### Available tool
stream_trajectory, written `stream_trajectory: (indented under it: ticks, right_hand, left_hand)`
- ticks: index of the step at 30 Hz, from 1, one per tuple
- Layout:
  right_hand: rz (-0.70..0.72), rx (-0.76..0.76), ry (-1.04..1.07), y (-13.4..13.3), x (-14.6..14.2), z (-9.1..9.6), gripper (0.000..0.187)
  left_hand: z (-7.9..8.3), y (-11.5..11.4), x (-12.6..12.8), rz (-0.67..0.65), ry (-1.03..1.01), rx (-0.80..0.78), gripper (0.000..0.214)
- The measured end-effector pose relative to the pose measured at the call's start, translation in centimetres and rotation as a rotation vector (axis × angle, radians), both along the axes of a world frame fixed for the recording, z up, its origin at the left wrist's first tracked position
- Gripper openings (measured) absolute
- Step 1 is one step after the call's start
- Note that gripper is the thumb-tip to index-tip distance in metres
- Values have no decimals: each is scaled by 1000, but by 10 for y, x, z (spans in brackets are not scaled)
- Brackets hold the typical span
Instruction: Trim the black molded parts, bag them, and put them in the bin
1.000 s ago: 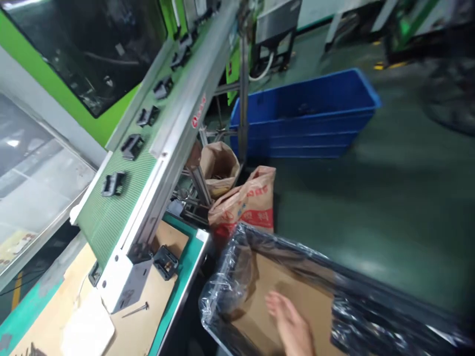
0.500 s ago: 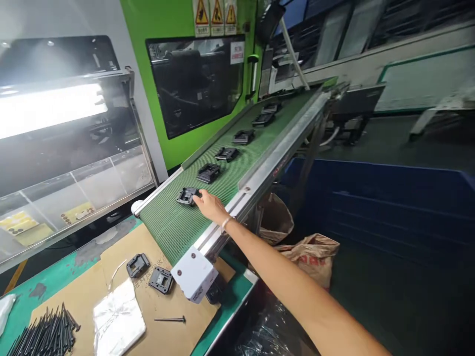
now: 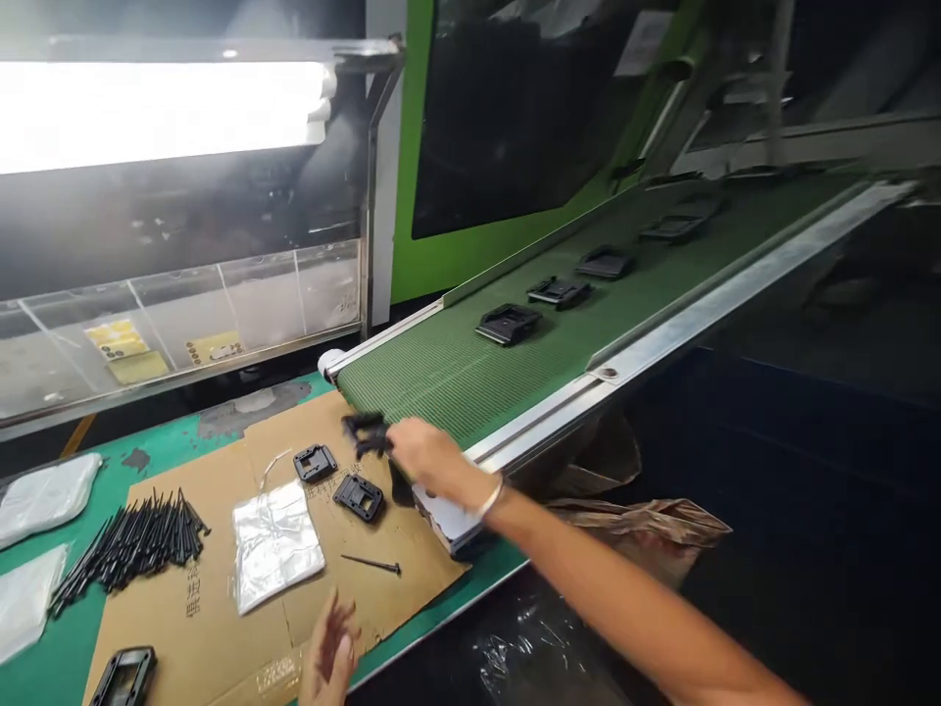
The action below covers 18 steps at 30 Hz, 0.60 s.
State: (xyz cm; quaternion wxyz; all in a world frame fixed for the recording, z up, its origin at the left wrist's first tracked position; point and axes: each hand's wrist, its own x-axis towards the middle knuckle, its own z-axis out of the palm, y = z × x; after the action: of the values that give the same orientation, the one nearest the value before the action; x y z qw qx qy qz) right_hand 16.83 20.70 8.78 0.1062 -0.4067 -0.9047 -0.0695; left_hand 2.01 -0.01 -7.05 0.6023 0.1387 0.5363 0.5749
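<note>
My right hand pinches a black plastic frame part, blurred by motion, just off the lower end of the green conveyor belt. Low in the view, my left hand is over the cardboard sheet with its fingers apart and nothing in them. Two similar black parts, one behind the other, lie on the cardboard. Nearby are a thin black plastic pin and a stack of clear plastic bags. Another black part lies at the bottom left.
Several black parts, the nearest one among them, ride on the belt. A pile of black pins lies on the left of the green table. Brown paper bags stand below the metal conveyor rail.
My right hand has lifted the black part off the belt and brought it down toward the cardboard. My left hand has come into view. The view has turned left.
</note>
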Motion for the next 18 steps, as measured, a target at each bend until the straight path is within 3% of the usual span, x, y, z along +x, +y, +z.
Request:
stream_trajectory:
  ticks: [3,5,7,9,12,13,16,18]
  right_hand:
    - [283,-55,63,-85,-52,-44,9]
    - [355,-109,114,-127,-75,-71,7]
    - [451,-238,204,-144,-85,-96,7]
    - [382,-378,283,-137,-83,-123,13]
    - [-94,-440,222,-104,-67,-165,13]
    - [-170,-448,200,-93,-61,-179,11]
    - [-205,-501,173,-75,-46,-208,7]
    - [-179,-545,188,-76,-44,-212,12]
  left_hand:
    - [9,14,1,320,-175,242,51]
    - [16,15,-6,480,-283,206,35]
    - [24,11,-21,566,-340,58,18]
    - [32,3,-40,623,-365,-93,14]
    - [38,-7,-63,711,-368,-226,18]
    - [39,-10,-67,724,-358,-247,19]
    - [37,-14,-72,717,-337,-283,18]
    - [35,-12,-72,696,-361,-314,16]
